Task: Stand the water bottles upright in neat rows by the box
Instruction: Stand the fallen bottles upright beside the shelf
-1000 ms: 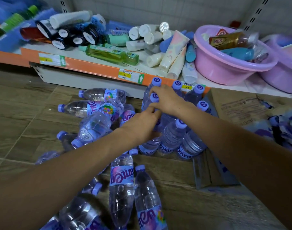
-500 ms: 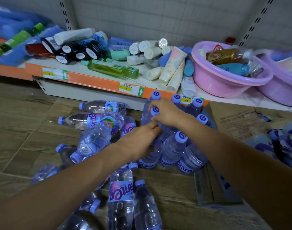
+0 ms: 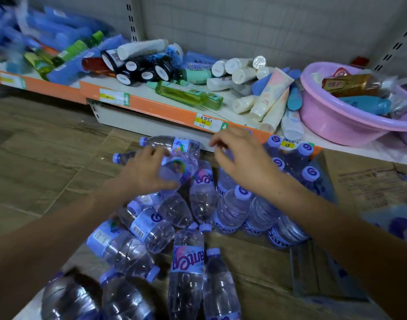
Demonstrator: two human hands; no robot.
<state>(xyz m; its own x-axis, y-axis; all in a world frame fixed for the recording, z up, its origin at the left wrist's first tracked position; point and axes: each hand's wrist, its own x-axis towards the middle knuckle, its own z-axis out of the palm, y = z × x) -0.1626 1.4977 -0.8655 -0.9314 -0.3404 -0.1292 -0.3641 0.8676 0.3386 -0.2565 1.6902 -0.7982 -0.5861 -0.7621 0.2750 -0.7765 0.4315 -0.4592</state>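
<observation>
**Head view: left hand picking the next bottle from the pile**

Head camera, only view. Left hand (image 3: pixel 149 172) lies over a fallen bottle (image 3: pixel 177 167) at the top of the loose pile, fingers curled round its body, so it is gripping it. Right hand (image 3: pixel 239 158) hovers above the standing bottles (image 3: pixel 276 181), fingers loosely spread, holding nothing that I can see. The standing group sits against the orange shelf edge (image 3: pixel 165 109), just beside the flattened cardboard box (image 3: pixel 368 181). Many more bottles lie on their sides on the floor (image 3: pixel 36 162) nearer the camera.

Doing the step well, as a judgement: grip mid-body, swing the cap upward, and set the base flat, touching the left side of the standing group. The right hand could steady the neighbours so none tips.

Against half a second ago: both hands were together on the standing bottles' caps. Now the left has shifted out to the pile, and the right has lifted off. The camera has tilted towards the shelf.
</observation>
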